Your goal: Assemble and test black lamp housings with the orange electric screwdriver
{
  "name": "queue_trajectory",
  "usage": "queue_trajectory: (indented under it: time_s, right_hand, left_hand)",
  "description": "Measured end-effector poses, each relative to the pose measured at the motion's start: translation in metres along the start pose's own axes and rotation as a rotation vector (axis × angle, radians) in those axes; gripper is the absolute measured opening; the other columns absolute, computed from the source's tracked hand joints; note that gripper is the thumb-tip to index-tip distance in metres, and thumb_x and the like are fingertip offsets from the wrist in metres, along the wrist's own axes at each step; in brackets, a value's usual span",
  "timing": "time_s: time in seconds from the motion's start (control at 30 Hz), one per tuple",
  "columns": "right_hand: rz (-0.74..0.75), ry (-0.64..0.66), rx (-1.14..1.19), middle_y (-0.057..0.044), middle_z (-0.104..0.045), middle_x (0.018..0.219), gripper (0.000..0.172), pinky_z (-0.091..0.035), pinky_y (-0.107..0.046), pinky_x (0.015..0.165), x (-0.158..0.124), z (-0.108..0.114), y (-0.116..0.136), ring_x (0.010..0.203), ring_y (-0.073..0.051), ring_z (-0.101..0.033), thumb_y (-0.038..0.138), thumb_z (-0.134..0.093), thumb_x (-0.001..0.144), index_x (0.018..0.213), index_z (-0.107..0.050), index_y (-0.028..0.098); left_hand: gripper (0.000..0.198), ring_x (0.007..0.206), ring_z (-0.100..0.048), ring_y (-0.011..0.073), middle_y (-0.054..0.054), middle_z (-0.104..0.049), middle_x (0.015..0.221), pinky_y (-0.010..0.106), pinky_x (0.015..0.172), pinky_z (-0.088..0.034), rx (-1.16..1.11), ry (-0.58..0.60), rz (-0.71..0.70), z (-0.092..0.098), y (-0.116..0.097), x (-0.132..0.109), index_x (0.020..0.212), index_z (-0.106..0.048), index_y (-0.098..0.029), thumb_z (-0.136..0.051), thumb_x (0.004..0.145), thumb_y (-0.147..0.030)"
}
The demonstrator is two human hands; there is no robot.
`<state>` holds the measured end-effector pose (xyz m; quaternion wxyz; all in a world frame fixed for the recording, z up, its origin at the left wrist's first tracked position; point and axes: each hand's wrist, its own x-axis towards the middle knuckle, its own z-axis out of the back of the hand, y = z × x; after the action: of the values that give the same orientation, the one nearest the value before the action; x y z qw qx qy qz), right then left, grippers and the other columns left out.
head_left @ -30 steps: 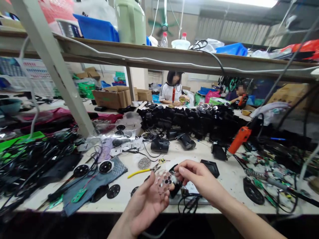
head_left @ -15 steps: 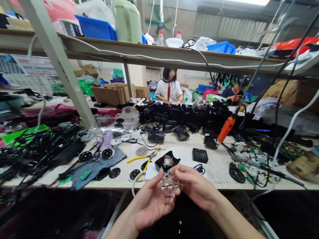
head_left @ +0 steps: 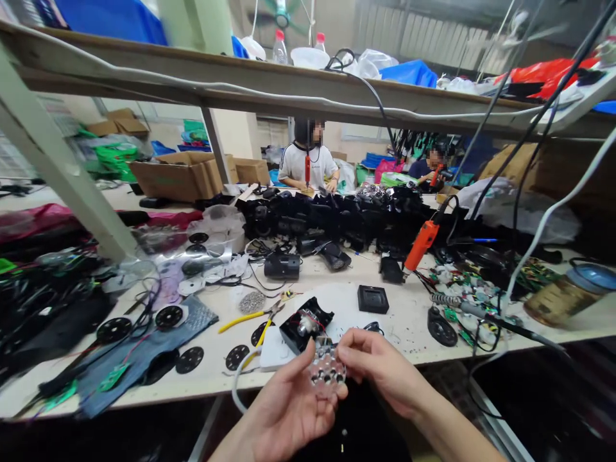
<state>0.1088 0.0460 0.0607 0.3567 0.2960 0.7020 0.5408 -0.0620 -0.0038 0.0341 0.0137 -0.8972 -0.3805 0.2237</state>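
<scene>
My left hand (head_left: 291, 394) holds a clear round plate with several round cups, like an LED lens plate (head_left: 328, 372), between thumb and fingers at the table's front edge. On the plate's right rim, the thumb and fingertips of my right hand (head_left: 373, 356) are pinched. Just beyond them a black housing (head_left: 305, 324) lies open, with a silvery round part and red wires inside. It rests partly on a white block (head_left: 276, 350). Yellow-handled pliers (head_left: 255, 317) lie to the left, near a heap of small metal screws (head_left: 252, 301).
An orange electric screwdriver (head_left: 419, 247) hangs at the right. Below it lie a soldering iron (head_left: 510, 327) and a pile of circuit boards (head_left: 474, 289). Black perforated discs (head_left: 190, 360) lie left. A black square tray (head_left: 373, 299) is beyond my right hand. Two people sit across the table.
The view has turned, so the table's contents sit further left in the picture. Both hands keep hold of the lens plate, which is now tilted differently.
</scene>
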Motion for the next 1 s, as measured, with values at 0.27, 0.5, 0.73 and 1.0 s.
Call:
queue_trajectory:
  time_s: [0.27,0.5,0.73,1.0]
  right_hand:
    - [-0.138,0.047,0.11,-0.001,-0.059,0.064,0.037,-0.033,-0.022,0.055,0.022,0.005,0.01,0.056,-0.011,-0.053,0.045,-0.075,0.071,0.076,-0.055,0.014]
    - [-0.199,-0.027,0.096,0.002,-0.053,0.057,0.033,-0.03,-0.02,0.051,0.043,0.0,0.009,0.049,-0.007,-0.044,0.041,-0.073,0.068,0.068,-0.053,0.014]
    - [-0.134,-0.122,-0.103,0.002,-0.054,0.056,0.03,-0.033,-0.022,0.051,0.044,-0.003,0.02,0.051,-0.01,-0.044,0.043,-0.066,0.07,0.068,-0.053,0.016]
    - [0.147,-0.179,-0.546,0.001,-0.056,0.064,0.025,-0.036,-0.023,0.055,0.029,-0.013,0.016,0.06,-0.012,-0.048,0.036,-0.054,0.088,0.071,-0.058,0.017]
  left_hand:
    - [0.052,0.066,-0.07,0.0165,0.016,-0.071,0.082,0.02,0.062,-0.056,-0.052,0.036,0.035,-0.001,-0.022,0.01,0.098,-0.065,0.002,-0.057,0.088,-0.049]
    - [0.061,0.057,-0.067,0.0127,0.013,-0.068,0.071,0.019,0.057,-0.054,-0.036,-0.055,0.042,-0.007,-0.035,0.012,0.097,-0.064,0.003,-0.046,0.091,-0.055]
    - [0.047,0.068,-0.063,0.0148,0.006,-0.069,0.081,0.024,0.063,-0.053,0.67,-0.355,-0.51,-0.014,-0.039,0.005,0.102,-0.058,-0.015,-0.072,0.073,-0.049]
    - [0.028,0.073,-0.065,0.0163,0.004,-0.068,0.086,0.027,0.066,-0.055,1.15,-0.546,-0.751,-0.006,-0.045,0.003,0.086,-0.062,-0.017,-0.073,0.071,-0.038]
